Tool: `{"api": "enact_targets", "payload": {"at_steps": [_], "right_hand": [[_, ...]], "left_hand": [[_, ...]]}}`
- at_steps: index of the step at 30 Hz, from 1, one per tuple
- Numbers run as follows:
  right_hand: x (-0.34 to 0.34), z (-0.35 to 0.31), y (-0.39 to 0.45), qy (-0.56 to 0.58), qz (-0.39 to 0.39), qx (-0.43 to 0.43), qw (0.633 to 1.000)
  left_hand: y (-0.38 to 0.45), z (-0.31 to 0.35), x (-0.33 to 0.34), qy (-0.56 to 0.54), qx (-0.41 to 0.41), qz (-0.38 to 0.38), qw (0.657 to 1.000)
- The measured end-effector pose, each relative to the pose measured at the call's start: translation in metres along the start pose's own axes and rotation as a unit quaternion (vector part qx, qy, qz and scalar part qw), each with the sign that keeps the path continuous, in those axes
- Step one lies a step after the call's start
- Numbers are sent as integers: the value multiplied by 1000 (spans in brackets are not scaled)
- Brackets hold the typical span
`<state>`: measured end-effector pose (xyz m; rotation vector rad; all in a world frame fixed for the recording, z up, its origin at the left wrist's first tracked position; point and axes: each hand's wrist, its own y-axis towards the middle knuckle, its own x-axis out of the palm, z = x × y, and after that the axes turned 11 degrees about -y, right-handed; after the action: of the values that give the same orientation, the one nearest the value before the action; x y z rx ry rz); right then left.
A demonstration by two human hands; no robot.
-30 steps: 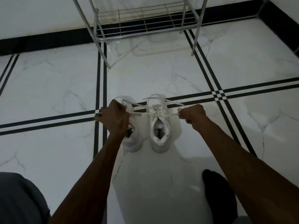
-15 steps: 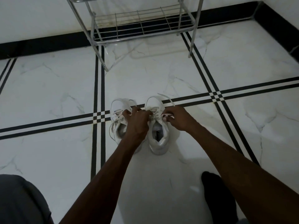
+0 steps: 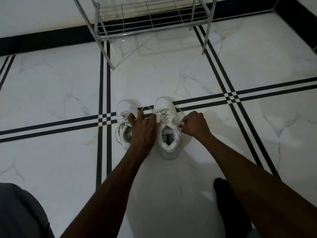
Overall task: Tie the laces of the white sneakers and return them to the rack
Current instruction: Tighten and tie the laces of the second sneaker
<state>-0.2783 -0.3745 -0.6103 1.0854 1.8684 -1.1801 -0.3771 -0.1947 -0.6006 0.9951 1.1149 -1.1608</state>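
White lace loop (image 3: 147, 107) sits by l. hand (image 3: 143, 128), fingers (image 3: 141, 114) splayed; r. hand (image 3: 194, 125) pinches lace end (image 3: 181, 124) of r. sneaker (image 3: 169, 134). Risk: loop slips free, bow collapses.

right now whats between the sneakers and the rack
Only bare floor, white marble tile crossed by black stripes, between the sneakers and the rack, in the head view.

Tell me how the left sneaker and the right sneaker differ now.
The left sneaker has its lace hanging loose beside it; the right sneaker has its lace looped at the left hand and pinched by the right hand. The left hand partly covers the left sneaker; the right sneaker's opening shows fully. Both are white, toes toward the rack.
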Motion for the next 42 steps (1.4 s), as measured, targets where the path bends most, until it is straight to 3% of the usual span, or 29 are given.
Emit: {"api": "enact_targets", "payload": {"at_steps": [4, 10, 14, 19, 22, 24, 26, 28, 30, 31, 35, 39, 42], "right_hand": [[-10, 2, -4, -35, 31, -74, 996], [-7, -4, -6, 13, 44, -147, 988], [-6, -4, -12, -87, 116, -154, 977], [-5, 1, -7, -27, 49, -131, 990], [-21, 4, -5, 141, -82, -96, 982], [-31, -5, -9, 336, -137, -62, 930], [-41, -18, -10, 458, -155, -59, 873], [-45, -27, -6, 514, -159, -66, 840], [-47, -33, -1, 519, -140, -63, 841], [-46, -35, 0, 504, -127, -65, 852], [-38, -35, 7, 419, -106, -89, 898], [-33, -38, 11, 403, -120, -69, 905], [-33, -44, 12, 411, -85, -7, 908]], "left_hand": [[2, -3, 2, -32, -7, -20, 999], [2, 4, 2, -28, -18, -18, 999], [2, 5, -6, -28, -26, -11, 999], [3, -7, -2, -152, -27, -11, 988], [5, -17, -15, -347, -30, -1, 937], [10, -13, -29, -452, -67, 7, 890], [18, -4, -38, -574, -123, -17, 810], [27, 2, -40, -661, -156, -34, 734], [32, 6, -36, -712, -174, -25, 679], [33, 8, -32, -722, -178, -19, 668], [34, 8, -13, -701, -168, -17, 693], [34, 6, -13, -650, -116, -14, 751], [36, 6, -17, -606, -60, -19, 793]]}}
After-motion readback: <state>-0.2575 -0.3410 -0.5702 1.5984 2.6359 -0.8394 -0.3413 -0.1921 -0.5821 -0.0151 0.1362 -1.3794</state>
